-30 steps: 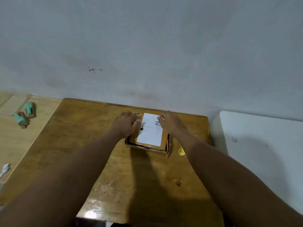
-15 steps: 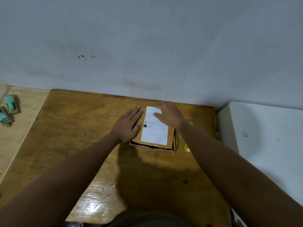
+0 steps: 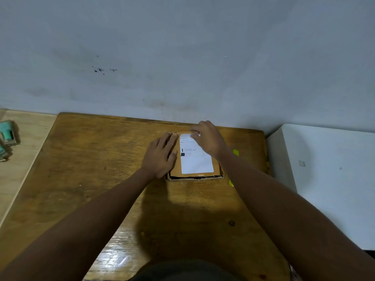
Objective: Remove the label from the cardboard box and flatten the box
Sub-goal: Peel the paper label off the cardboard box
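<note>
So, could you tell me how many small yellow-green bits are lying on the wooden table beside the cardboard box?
2. One yellow-green bit lies right of the cardboard box, just beyond the right forearm; the other sits near the box's front right corner. The arm may hide more.

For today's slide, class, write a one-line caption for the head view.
Left hand flat on the cardboard box, right hand picking at the white label's far corner.

Label [image 3: 196,159] print too small, illegible.

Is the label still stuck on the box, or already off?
On: the label lies flat atop the box; right hand at its far corner.
</note>
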